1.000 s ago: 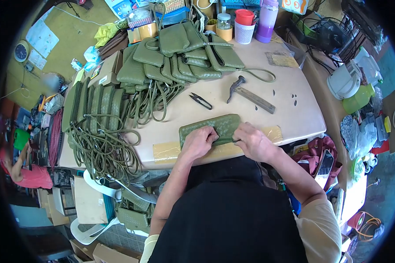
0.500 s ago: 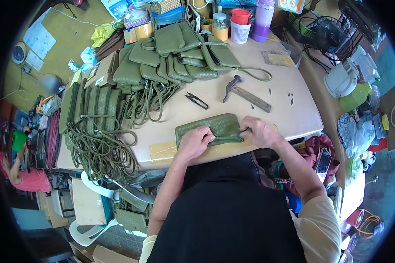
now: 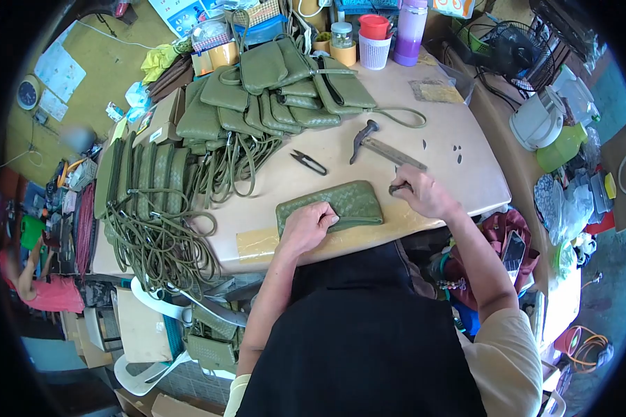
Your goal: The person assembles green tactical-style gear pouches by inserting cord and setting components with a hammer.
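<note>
A green woven-pattern pouch (image 3: 358,198) lies flat at the front edge of the table. My left hand (image 3: 309,226) is closed on its near edge, thumb on top, fingers partly hidden. Right of the pouch and apart from it, my right hand (image 3: 426,194) is closed round a small dark object (image 3: 399,187), mostly hidden by the fingers. Just beyond that hand lies a hammer (image 3: 389,149) with a wooden handle. Black thread snips (image 3: 309,162) rest on the table behind the pouch.
Green pouches (image 3: 271,97) with wrist straps are heaped at the back. More stand in a row (image 3: 146,167) at left, their straps (image 3: 163,236) hanging over the edge. A red-topped cup (image 3: 374,45) and purple bottle (image 3: 410,31) stand behind. Another person (image 3: 52,288) is far left.
My right hand has moved up and right, away from the pouch's right end, and a dark object now shows in its fingers. My left hand stays on the pouch.
</note>
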A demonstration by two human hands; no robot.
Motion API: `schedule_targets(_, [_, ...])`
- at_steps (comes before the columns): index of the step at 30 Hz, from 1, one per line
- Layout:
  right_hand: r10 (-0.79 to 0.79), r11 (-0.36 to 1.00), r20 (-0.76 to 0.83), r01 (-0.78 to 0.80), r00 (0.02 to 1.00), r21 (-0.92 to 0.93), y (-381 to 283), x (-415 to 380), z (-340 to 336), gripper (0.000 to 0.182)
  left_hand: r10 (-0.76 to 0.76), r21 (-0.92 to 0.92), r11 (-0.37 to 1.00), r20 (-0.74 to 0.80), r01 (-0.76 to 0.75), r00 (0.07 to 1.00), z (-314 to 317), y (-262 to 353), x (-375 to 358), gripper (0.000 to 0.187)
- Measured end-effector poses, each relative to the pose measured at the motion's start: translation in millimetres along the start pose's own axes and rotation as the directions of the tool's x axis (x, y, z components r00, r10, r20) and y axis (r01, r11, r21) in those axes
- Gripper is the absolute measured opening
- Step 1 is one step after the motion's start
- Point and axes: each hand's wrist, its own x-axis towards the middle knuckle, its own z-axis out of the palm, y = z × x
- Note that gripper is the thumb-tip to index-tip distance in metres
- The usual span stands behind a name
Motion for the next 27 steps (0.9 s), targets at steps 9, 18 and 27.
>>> schedule_targets(9, [-0.096, 0.992, 0.185, 0.11, 0.978, -0.066, 0.9, 9.6, -0.9, 0.013, 0.048, -0.007, 0.999, -0.012, -0.048, 0.999, 0.6, -5.1, 0.8, 0.016])
schedule_targets(18, [-0.124, 0.991, 0.361, 0.132, 0.924, 0.003, -19.6, 13.1, 8.3, 0.013, 0.051, 0.005, 0.999, -0.005, -0.051, 0.999, -0.1, -2.8, -0.1, 0.017])
schedule_targets(27, [-0.146, 0.989, 0.369, 0.128, 0.918, 0.073, -28.5, 16.0, 10.6, 0.012, 0.011, 0.006, 1.0, 0.008, -0.011, 1.0, -1.1, -1.6, 2.7, 0.018])
